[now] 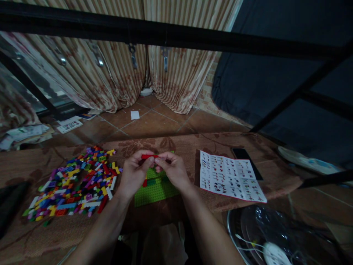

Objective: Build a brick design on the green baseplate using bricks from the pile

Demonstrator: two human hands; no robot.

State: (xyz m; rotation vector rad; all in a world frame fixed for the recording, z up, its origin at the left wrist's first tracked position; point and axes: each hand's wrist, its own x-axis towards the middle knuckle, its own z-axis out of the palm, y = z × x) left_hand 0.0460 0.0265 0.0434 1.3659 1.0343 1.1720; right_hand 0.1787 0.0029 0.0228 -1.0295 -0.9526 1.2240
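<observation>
Both my hands meet above a green baseplate (157, 191). A long red brick (148, 156) is pinched in my left hand (135, 171), between thumb and fingers. My right hand (173, 169) is closed at the brick's right end, its fingertips pressed against it. Whether a second small piece sits between those fingertips is too small to tell. On the baseplate, partly covered by my hands, are a red brick (145, 182) and a dark green brick (151, 182). A big spread of mixed coloured bricks (66, 191) lies to the left of my hands.
An instruction sheet (228, 176) lies at the right, partly over a dark phone-like slab (252, 165). A dark object (12, 202) rests at the far left. A black metal bar (176, 35) crosses overhead. Lower right stands a round metal-rimmed container (234, 235) with cables and plastic.
</observation>
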